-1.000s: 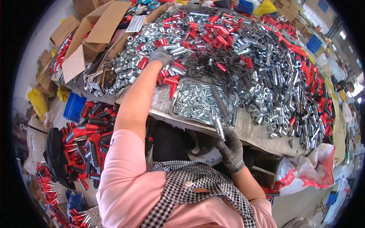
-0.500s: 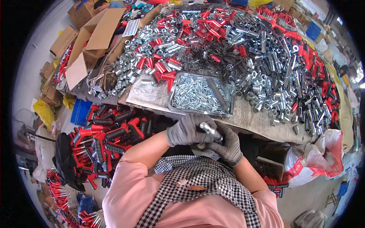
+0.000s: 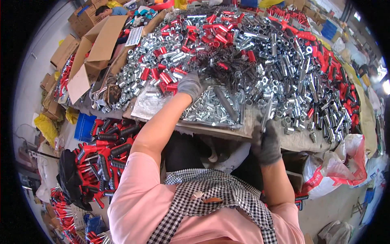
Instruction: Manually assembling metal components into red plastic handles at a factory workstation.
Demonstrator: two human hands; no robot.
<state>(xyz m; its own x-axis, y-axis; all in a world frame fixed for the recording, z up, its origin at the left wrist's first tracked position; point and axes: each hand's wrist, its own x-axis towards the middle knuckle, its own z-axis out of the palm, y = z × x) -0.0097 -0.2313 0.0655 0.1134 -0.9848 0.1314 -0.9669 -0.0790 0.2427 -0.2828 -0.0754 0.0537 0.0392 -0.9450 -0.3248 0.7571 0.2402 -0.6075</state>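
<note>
My gloved left hand [image 3: 190, 86] reaches over the far left edge of a metal tray [image 3: 211, 125], which holds many small silvery pins [image 3: 207, 106]. Its fingertips point at the border between red sleeves [image 3: 165, 78] and a heap of dark coil springs [image 3: 231, 67]; they are blurred, so their grip does not show. On the right, my gloved right hand [image 3: 267, 143] is closed around the lower end of a shiny metal tube [image 3: 268, 113], which points away from me. Chrome sockets and tubes [image 3: 290, 91] lie just past it.
Red tool handles [image 3: 345, 87] line the heap's right side. Below the table at left are red-and-black handled tools [image 3: 107, 158] and a blue crate [image 3: 85, 127]. An open cardboard box [image 3: 97, 51] stands far left. A white-and-red sack [image 3: 337, 162] sits at right. Another person [image 3: 111, 11] is at the back left.
My hands were together over my lap with a shiny metal piece. They have parted: the left went forward over the tray to the springs, the right outward with a metal tube.
</note>
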